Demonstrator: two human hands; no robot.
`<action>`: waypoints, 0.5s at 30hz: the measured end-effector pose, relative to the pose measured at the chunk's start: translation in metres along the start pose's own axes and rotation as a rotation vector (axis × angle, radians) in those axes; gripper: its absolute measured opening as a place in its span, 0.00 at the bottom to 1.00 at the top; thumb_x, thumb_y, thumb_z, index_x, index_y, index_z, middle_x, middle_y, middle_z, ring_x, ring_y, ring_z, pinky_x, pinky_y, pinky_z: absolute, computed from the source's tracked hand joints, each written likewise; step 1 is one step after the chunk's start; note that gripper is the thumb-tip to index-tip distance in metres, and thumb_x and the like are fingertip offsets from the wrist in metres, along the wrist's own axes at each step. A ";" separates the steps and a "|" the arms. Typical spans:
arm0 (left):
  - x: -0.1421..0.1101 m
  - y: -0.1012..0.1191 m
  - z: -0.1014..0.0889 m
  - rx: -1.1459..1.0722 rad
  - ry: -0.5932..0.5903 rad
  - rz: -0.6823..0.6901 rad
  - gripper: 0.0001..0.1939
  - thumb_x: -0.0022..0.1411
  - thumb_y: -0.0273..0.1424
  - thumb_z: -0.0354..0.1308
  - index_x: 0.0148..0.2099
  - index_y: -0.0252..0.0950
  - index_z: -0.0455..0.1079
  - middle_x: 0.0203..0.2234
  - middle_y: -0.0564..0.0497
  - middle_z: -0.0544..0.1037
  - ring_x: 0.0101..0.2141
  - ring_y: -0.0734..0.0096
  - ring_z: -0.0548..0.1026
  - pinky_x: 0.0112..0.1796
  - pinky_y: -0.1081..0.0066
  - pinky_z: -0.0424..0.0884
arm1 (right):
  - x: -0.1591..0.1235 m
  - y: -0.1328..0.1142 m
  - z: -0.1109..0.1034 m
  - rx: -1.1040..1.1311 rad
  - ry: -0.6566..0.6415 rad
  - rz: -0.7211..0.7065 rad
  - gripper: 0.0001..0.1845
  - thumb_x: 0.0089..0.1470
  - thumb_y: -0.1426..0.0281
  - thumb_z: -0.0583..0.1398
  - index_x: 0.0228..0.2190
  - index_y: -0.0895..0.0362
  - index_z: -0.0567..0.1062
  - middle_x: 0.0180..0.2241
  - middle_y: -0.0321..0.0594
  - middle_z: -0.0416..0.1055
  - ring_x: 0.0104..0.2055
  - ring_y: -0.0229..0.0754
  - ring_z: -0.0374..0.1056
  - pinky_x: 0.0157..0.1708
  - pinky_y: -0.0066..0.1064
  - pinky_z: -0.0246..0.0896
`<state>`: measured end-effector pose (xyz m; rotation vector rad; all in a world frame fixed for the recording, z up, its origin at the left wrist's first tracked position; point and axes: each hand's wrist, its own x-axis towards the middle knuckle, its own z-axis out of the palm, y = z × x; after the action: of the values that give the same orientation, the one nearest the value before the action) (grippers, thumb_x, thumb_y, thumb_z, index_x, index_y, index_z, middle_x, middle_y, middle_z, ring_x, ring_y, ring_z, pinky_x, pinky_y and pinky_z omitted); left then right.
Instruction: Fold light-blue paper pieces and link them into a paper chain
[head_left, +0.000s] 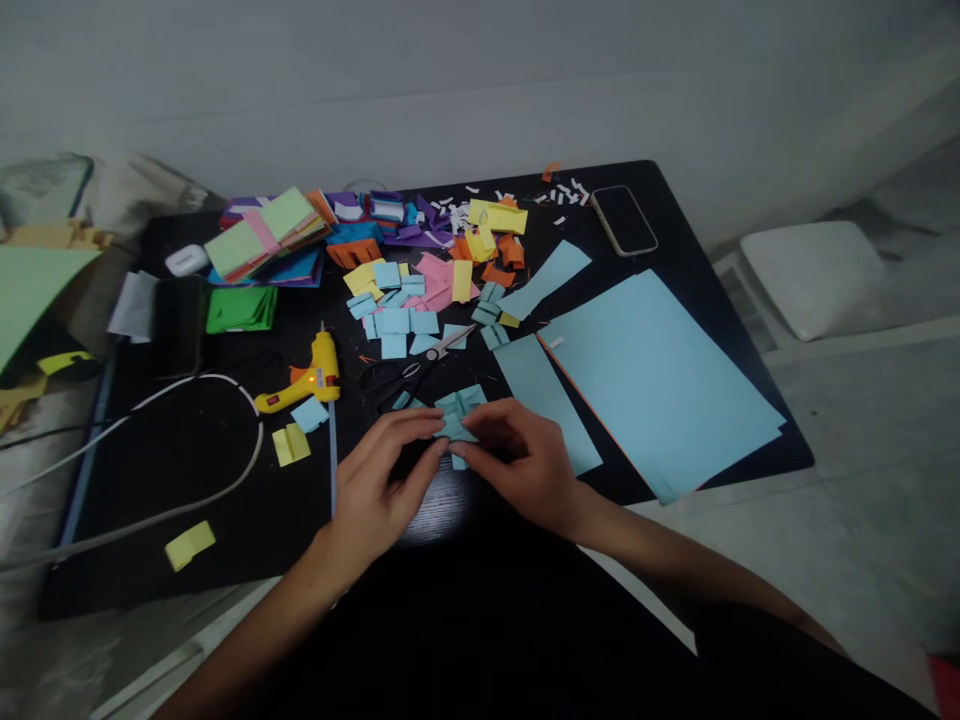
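Observation:
Both hands meet at the near edge of the black table, fingertips pinching a small piece of folded light-blue paper [454,430]. My left hand [386,470] grips its left side between thumb and fingers. On its right side, my right hand [525,460] does the same. More blue folded paper shows just behind and below the piece, partly hidden by the fingers. Beyond the hands lie open scissors [442,348] with dark handles. A yellow glue gun [319,375] rests to the left, beside a blue paper square [310,414] and a yellow folded piece [291,445].
Large light-blue sheets [667,380] and a cut strip [551,282] cover the table's right side. A phone [624,221] lies at the back right. Folded pieces in several colours crowd the back, near a green stack [241,309]. A white cable [259,440] loops across the left.

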<state>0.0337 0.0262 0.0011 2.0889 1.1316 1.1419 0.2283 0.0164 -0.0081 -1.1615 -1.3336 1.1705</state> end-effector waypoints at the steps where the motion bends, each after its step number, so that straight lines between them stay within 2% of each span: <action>1: 0.001 0.000 0.000 0.013 -0.003 0.011 0.15 0.65 0.19 0.64 0.52 0.36 0.74 0.47 0.45 0.82 0.48 0.65 0.81 0.51 0.64 0.78 | 0.000 -0.001 0.000 0.021 -0.005 0.022 0.10 0.58 0.65 0.70 0.41 0.52 0.78 0.37 0.36 0.81 0.38 0.40 0.80 0.40 0.32 0.80; 6: 0.004 0.000 0.001 0.045 -0.030 0.035 0.13 0.67 0.19 0.63 0.51 0.37 0.74 0.47 0.45 0.82 0.48 0.64 0.81 0.50 0.62 0.79 | 0.000 -0.002 -0.001 0.067 -0.024 0.056 0.07 0.59 0.67 0.68 0.40 0.53 0.77 0.35 0.36 0.81 0.36 0.39 0.80 0.37 0.29 0.78; 11: 0.002 -0.002 -0.001 0.049 -0.115 0.033 0.14 0.66 0.23 0.64 0.53 0.37 0.73 0.49 0.43 0.81 0.51 0.60 0.81 0.52 0.59 0.80 | 0.000 0.003 -0.002 0.069 -0.026 0.100 0.06 0.59 0.69 0.68 0.38 0.54 0.77 0.34 0.36 0.81 0.35 0.38 0.80 0.36 0.28 0.78; 15: 0.004 -0.007 -0.009 0.042 -0.223 -0.009 0.16 0.68 0.26 0.64 0.56 0.39 0.72 0.55 0.41 0.79 0.55 0.57 0.79 0.55 0.55 0.78 | 0.006 0.002 -0.009 0.039 -0.097 0.141 0.05 0.60 0.69 0.67 0.39 0.55 0.79 0.34 0.37 0.81 0.35 0.38 0.79 0.36 0.30 0.77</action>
<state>0.0242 0.0332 0.0021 2.1771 1.0655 0.8621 0.2374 0.0230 -0.0093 -1.1991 -1.3125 1.3639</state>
